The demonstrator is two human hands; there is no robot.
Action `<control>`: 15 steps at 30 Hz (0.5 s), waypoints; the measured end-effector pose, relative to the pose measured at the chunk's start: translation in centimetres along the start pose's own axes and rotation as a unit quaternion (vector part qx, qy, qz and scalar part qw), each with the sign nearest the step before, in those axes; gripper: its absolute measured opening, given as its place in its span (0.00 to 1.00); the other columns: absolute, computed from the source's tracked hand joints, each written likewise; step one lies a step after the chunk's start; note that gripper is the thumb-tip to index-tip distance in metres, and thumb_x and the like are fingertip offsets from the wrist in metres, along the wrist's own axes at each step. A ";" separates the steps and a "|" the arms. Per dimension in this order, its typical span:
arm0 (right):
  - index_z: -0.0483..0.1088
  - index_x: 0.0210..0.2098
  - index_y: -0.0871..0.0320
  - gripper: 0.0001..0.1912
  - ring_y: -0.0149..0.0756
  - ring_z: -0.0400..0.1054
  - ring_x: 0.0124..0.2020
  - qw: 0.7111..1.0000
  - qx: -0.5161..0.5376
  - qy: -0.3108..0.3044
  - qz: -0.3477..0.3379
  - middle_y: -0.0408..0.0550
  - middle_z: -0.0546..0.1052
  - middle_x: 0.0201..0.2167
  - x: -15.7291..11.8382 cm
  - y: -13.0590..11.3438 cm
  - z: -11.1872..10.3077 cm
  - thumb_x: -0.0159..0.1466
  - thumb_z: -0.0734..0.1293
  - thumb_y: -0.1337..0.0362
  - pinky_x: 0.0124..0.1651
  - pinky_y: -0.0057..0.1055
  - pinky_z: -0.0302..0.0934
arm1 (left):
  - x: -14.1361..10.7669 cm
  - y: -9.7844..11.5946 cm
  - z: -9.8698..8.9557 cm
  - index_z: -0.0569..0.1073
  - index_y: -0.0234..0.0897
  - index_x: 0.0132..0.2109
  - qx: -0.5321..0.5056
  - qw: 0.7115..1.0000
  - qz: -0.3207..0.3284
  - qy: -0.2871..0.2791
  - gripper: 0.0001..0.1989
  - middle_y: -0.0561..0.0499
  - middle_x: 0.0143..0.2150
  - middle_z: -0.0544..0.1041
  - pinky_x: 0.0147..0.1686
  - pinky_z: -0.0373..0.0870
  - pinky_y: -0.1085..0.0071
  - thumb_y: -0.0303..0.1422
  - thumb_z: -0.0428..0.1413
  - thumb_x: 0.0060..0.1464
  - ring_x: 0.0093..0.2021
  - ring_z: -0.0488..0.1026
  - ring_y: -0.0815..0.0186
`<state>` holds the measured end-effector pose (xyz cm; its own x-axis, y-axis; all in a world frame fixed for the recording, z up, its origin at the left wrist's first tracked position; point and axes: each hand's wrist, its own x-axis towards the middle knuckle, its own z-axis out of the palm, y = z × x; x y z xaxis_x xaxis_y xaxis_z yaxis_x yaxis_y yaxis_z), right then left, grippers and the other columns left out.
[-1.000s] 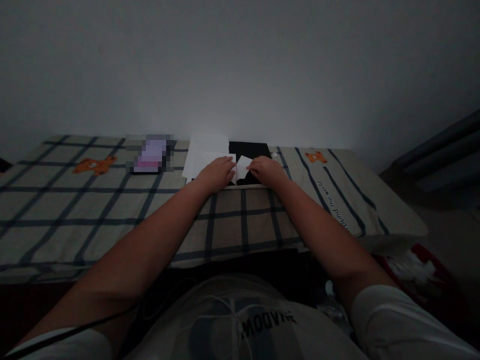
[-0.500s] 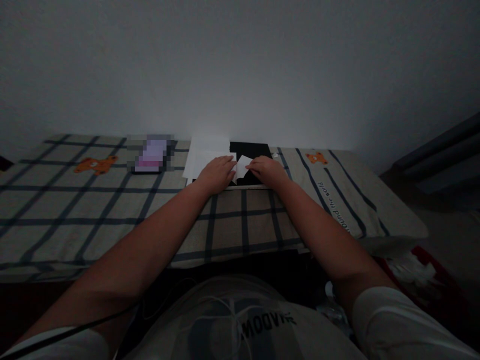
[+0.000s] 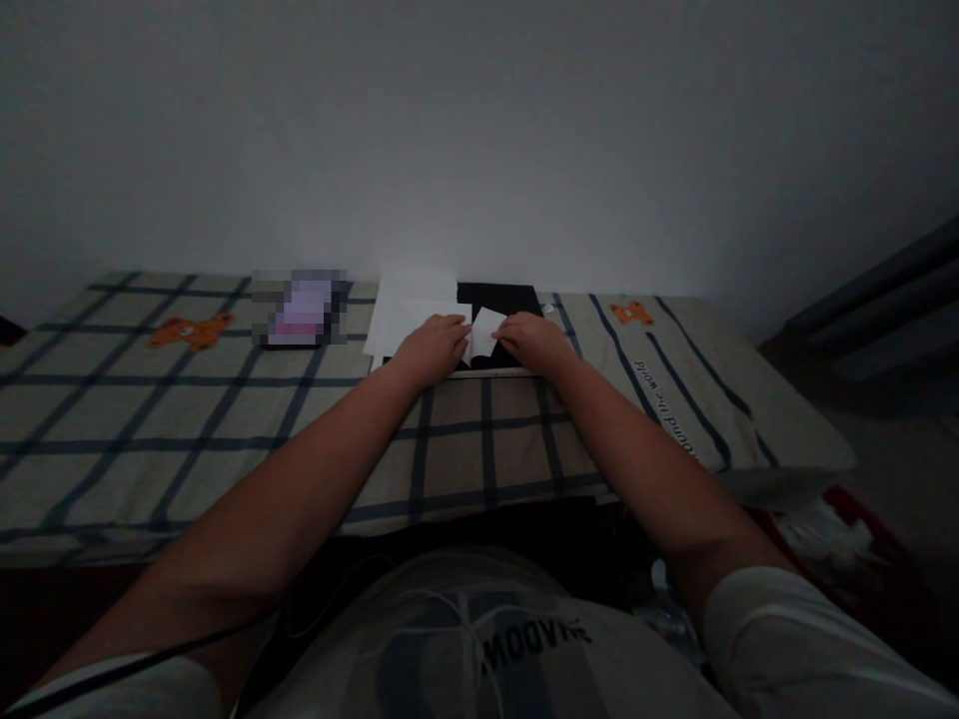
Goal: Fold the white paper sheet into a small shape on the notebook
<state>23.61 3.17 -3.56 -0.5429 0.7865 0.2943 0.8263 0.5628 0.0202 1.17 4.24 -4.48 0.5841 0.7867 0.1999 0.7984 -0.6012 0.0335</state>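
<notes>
A small piece of white paper [image 3: 488, 332] stands between my hands over a flat black surface [image 3: 503, 296]. My right hand [image 3: 533, 342] is closed, pinching the right edge of that paper between thumb and fingers. On its left side, my left hand [image 3: 435, 350] has its fingers bent together at the paper's folded part; the fingertips are partly hidden. Larger white sheets [image 3: 416, 292] lie beneath and behind my left hand, overlapping the black surface.
A checked tablecloth [image 3: 360, 424] with orange bear prints covers the table, which meets a plain wall [image 3: 479, 140]. A phone [image 3: 304, 310], blurred out, lies at the left. Below the table's right end is a red bin [image 3: 846, 519] with white waste.
The small paper's right part has turned slightly in my fingers. Both hands keep nearly the same place.
</notes>
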 end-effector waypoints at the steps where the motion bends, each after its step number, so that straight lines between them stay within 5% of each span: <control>1: 0.82 0.47 0.63 0.15 0.45 0.73 0.51 1.000 -0.003 -0.002 0.001 0.57 0.83 0.48 0.0 -0.1 0.0 0.74 0.63 0.66 0.47 0.37 0.64 | 0.0 0.0 0.0 0.73 0.29 0.65 0.002 1.000 0.001 0.001 0.24 0.39 0.68 0.71 0.67 0.64 0.57 0.34 0.42 0.72 0.66 0.68 0.54; 15: 0.81 0.53 0.60 0.15 0.45 0.72 0.52 1.000 0.015 0.024 -0.012 0.56 0.82 0.50 -0.3 0.4 0.1 0.72 0.64 0.68 0.48 0.37 0.64 | -0.3 0.3 -0.1 0.72 0.30 0.65 -0.005 1.000 -0.004 0.023 0.24 0.37 0.68 0.71 0.67 0.64 0.56 0.34 0.42 0.71 0.67 0.67 0.52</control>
<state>24.04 3.20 -3.74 -0.5539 0.7599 0.3402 0.8080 0.5891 -0.0006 1.17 3.78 -4.44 0.5710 0.7839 0.2440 0.8009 -0.5972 0.0444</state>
